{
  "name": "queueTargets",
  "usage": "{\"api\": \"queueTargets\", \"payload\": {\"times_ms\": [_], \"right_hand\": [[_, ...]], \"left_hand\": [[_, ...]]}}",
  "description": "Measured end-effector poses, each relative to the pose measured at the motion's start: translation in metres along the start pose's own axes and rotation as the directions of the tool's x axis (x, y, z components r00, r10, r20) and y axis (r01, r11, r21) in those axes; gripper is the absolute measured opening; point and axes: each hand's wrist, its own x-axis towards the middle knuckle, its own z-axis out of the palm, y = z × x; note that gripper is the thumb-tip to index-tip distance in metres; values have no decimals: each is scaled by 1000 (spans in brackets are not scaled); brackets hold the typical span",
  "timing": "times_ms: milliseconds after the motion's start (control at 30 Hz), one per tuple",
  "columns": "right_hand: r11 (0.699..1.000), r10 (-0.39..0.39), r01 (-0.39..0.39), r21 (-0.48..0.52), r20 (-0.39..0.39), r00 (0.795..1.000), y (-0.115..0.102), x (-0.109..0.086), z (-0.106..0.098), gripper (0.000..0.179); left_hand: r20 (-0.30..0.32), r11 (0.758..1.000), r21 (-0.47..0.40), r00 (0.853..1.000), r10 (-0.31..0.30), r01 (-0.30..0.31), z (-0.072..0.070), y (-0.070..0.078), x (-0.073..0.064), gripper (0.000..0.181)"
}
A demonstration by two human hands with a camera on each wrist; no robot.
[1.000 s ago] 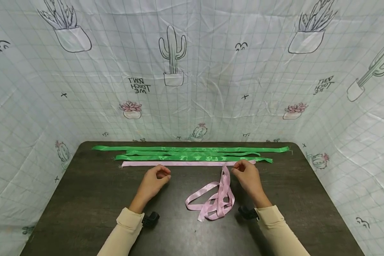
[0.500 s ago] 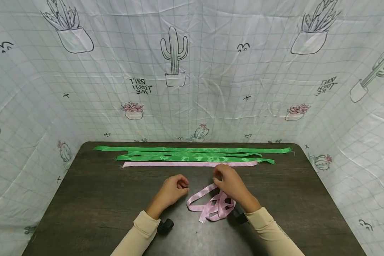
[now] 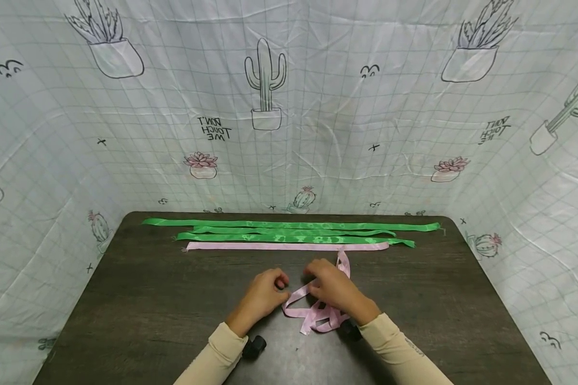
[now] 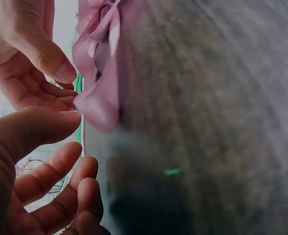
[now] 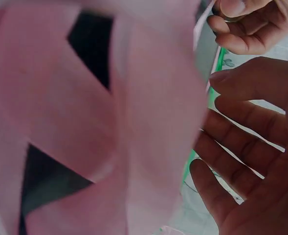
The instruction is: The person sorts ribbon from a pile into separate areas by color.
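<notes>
A loosely heaped pink ribbon (image 3: 310, 322) lies on the dark table, one narrow loop reaching toward the back. My right hand (image 3: 334, 287) is over the heap and hides part of it. Seen from the right wrist, that hand's fingers (image 5: 254, 142) are spread and relaxed beside the ribbon, holding nothing. My left hand (image 3: 264, 293) is just left of the heap's leftmost loop, with fingers loosely bent. In the left wrist view there is a gap between its thumb and fingers, and the pink loop (image 4: 102, 105) hangs close to the thumb tip.
A straight pink ribbon (image 3: 270, 246) runs across the back of the table (image 3: 125, 299). Behind it several green ribbons (image 3: 289, 224) lie lengthwise, near the back edge. A white cloth (image 3: 318, 133) printed with cacti encloses the back and sides.
My right hand has moved left and nearer, from the right of the pink heap to over it. My left hand has come right and nearer, up to the heap's left side.
</notes>
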Motion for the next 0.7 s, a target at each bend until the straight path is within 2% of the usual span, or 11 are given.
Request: {"api": "queueTargets", "payload": {"times_ms": [300, 533, 700], "right_hand": [[993, -62, 60, -100, -14, 998, 0, 4, 13, 20], [988, -28, 28, -154, 5, 1000, -5, 7, 17, 14], [985, -11, 16, -174, 29, 1000, -7, 7, 18, 23]], "left_hand": [[-14, 996, 85, 1000, 11, -10, 3, -2, -2, 18], [-10, 993, 114, 1000, 2, -1, 1, -4, -3, 15], [-14, 992, 123, 1000, 18, -16, 0, -5, -4, 16]]}}
